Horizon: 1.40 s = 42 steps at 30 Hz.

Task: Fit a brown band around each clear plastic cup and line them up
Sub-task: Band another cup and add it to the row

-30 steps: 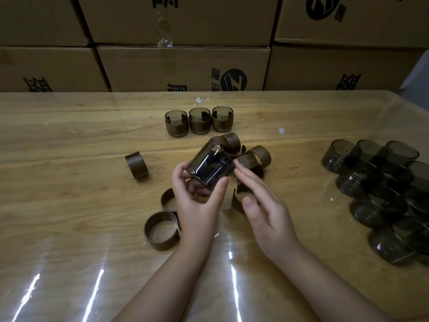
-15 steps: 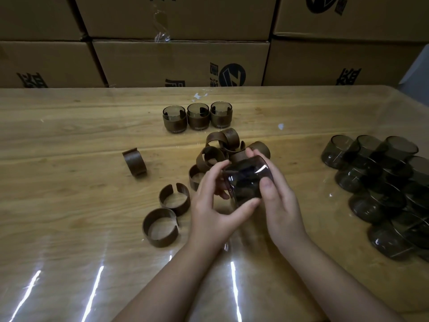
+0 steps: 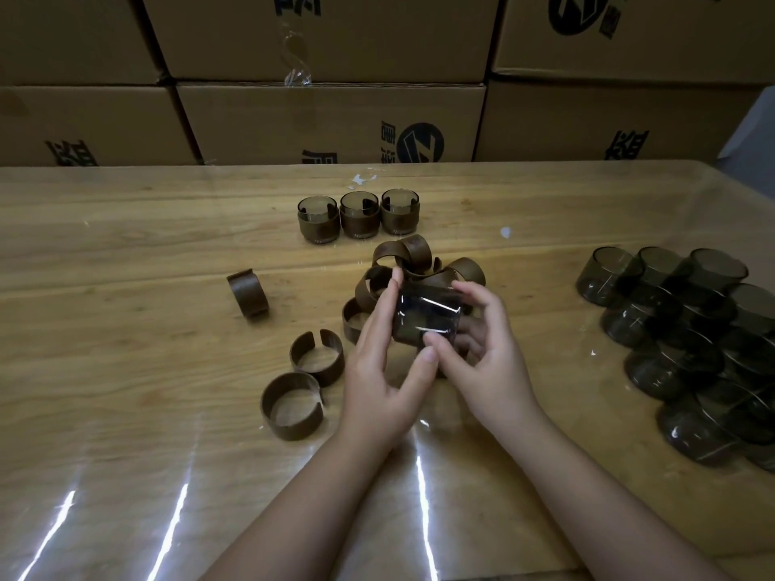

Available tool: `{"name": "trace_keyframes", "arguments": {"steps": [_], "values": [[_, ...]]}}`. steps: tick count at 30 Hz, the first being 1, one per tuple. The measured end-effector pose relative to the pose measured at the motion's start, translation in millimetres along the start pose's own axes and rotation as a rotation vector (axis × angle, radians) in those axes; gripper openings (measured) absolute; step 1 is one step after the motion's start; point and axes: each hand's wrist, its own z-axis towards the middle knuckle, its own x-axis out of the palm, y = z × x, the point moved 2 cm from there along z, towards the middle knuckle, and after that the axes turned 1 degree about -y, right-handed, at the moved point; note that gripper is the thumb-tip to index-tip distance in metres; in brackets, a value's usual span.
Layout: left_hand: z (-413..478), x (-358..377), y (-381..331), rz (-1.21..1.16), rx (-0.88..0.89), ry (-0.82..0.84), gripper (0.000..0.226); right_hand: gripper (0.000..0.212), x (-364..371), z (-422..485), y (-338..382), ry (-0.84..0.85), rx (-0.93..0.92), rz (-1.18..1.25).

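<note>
Lying on its side between both hands, the clear plastic cup (image 3: 427, 314) is held just above the middle of the table (image 3: 126, 245), its long axis running left to right and about level. I cannot tell which end is the mouth. The left hand (image 3: 377, 371) curls round the cup's left end, forefinger over the far side and thumb under the near side. The right hand (image 3: 490, 362) grips the right end, fingers curled behind it.

Three banded cups (image 3: 360, 215) stand upright in a row on the far side, touching or nearly so, each with a band round its lower wall and its rim bare.

Three loose brown bands (image 3: 316, 356) sit apart to the left: two lie flat with their gaps showing, and one stands on edge farther left. A tangled pile of bands (image 3: 419, 253) lies just behind the hands; at least five, the exact count hidden.

At the right edge a cluster of bare cups (image 3: 671, 312) is crowded together, some upright, some tipped; I cannot count them. Cardboard boxes (image 3: 335, 119) are stacked behind the table.
</note>
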Motion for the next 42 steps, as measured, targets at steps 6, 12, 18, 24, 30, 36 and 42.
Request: {"name": "trace_keyframes", "arguments": {"steps": [6, 12, 18, 24, 30, 36, 42], "values": [[-4, 6, -6, -0.024, 0.103, 0.069, 0.064, 0.042, -13, 7, 1, -0.212, 0.128, 0.258], [-3, 4, -1, -0.026, 0.028, 0.049, 0.065, 0.038, -12, 5, 6, -0.173, 0.099, 0.301], [1, 2, 1, -0.011, 0.003, 0.027, 0.072, 0.046, -2, -3, 9, -0.006, 0.017, 0.116], [1, 1, -1, -0.042, 0.061, 0.019, 0.067, 0.048, 4, -4, 4, -0.007, -0.021, -0.056], [-2, 4, -1, -0.104, 0.062, 0.039, 0.066, 0.051, -2, 3, -6, -0.148, 0.019, 0.061], [0, 6, 4, -0.147, -0.056, 0.062, 0.067, 0.053, -5, 5, -6, -0.170, 0.004, 0.097], [9, -5, 7, -0.370, -0.317, -0.028, 0.070, 0.052, 10, -7, 2, 0.017, -0.181, -0.165]]}}
